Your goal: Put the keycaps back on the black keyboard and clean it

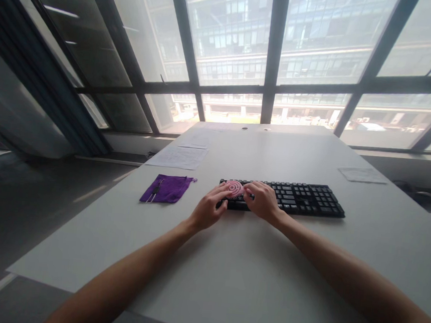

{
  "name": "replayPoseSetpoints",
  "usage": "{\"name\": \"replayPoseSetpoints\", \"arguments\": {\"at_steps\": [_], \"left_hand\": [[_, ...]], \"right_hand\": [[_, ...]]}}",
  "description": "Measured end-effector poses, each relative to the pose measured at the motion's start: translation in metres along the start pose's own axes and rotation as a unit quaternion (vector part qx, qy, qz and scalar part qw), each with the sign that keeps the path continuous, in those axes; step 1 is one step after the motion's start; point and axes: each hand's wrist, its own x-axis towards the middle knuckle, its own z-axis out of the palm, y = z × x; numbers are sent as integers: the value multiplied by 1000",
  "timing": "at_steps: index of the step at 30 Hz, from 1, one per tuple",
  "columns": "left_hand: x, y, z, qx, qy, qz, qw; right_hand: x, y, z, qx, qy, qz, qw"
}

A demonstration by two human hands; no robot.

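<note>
A round pink thing (234, 189) with concentric rings is held over the left end of a black keyboard (303, 198); its exact kind cannot be made out. My left hand (211, 205) grips its left side, with fingers on top and the thumb near the keyboard's front edge. At the right side of the pink thing, the fingers of my right hand (262, 200) are closed in a pinch. That hand also covers some of the keys. To the left lies a purple drawstring pouch (173, 188), and on it rests a small black-handled tool (156, 190) with two wire prongs.
Sheets of paper (180, 157) lie on the white table (228, 273) at the back left. Another thin flat sheet (362, 175) is near the right edge. Large windows (229, 42) stand beyond the table, and a dark curtain (46, 61) hangs at the left.
</note>
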Motion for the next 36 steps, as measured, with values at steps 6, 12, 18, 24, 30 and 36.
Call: {"name": "replayPoseSetpoints", "arguments": {"at_steps": [6, 12, 18, 24, 30, 36], "left_hand": [[0, 1, -1, -20, -5, -4, 1000], [1, 3, -3, -34, -18, 13, 999], [0, 2, -2, -41, -11, 9, 999], [0, 2, -3, -41, -13, 9, 999], [0, 2, -2, -40, -6, 7, 999], [-1, 0, -2, -27, 1, -12, 1000]], "right_hand": [[1, -1, -1, -7, 5, 20, 1000], [3, 2, -2, -30, 11, 41, 999], [3, 2, -2, -19, 8, 40, 999], [3, 1, -3, -27, 5, 45, 999], [3, -2, -4, -34, 5, 48, 998], [4, 1, -5, -46, 9, 70, 996]]}}
